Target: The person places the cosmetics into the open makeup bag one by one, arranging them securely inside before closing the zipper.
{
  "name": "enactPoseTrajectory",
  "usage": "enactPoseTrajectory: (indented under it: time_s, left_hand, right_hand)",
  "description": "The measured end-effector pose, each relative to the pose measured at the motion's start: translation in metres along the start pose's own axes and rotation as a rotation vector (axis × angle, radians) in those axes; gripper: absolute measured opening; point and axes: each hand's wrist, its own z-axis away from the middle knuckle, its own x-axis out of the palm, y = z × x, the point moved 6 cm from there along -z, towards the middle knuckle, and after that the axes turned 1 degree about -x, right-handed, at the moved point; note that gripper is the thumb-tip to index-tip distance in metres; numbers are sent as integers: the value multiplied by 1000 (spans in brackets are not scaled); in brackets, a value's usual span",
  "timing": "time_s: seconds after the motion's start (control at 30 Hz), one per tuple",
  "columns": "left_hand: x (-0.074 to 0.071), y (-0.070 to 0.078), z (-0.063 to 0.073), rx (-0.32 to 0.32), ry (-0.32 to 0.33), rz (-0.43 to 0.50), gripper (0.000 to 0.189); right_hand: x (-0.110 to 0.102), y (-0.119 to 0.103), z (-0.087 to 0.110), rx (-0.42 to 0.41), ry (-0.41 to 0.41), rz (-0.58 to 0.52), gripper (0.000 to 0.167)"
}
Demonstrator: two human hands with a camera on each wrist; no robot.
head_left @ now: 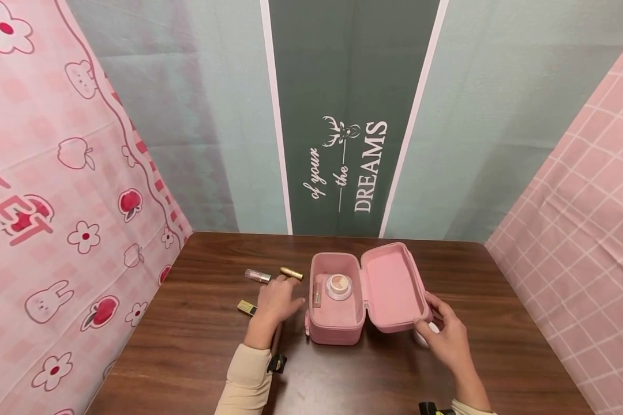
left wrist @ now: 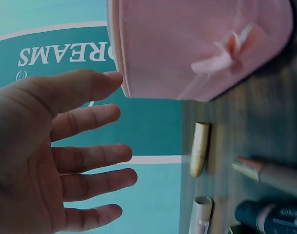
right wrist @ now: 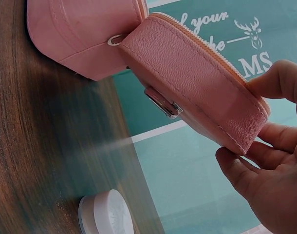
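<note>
A pink zip-up cosmetic case [head_left: 336, 335] stands on the table with its lid [head_left: 394, 288] swung out to the right. My right hand [head_left: 446, 334] grips the lid's outer corner, thumb on the zipped rim and fingers beneath, as the right wrist view shows. Inside the case lie a round palette with three cream shades [head_left: 338, 283] and a small lip tube [head_left: 317, 298]. My left hand [head_left: 276, 300], fingers spread and holding nothing, hovers left of the case. Near its fingertips lie a gold lipstick tube [head_left: 291, 272] and a clear lip gloss tube [head_left: 257, 276].
A black-and-gold tube [head_left: 247, 308] lies left of my left hand. The left wrist view also shows a dark tube [left wrist: 272, 218] and a grey-brown tube [left wrist: 277, 178]. A white-lidded round jar [right wrist: 107, 213] stands beneath the open lid. Printed cloths hang around the table.
</note>
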Motion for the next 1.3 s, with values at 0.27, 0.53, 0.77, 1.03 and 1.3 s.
enactPoseTrajectory:
  time_s: [0.27,0.53,0.77,1.03,1.3]
  left_hand:
    - [4,-10,17,33,45,-33,39]
    - [15,-20,34,63,86,-35,34]
    - [22,-27,42,71,136,2,36]
    - [29,-36,55,37,192,50,36]
    - [36,-51,70,-56,270,145,39]
  right_hand:
    - [2,0,0,13,-17,2,55]
    - [2,0,0,41,-21,10,53]
    - [1,0,1,36,-11,-1,52]
    - [1,5,2,60,-5,31,53]
    - [0,4,2,22,13,17,52]
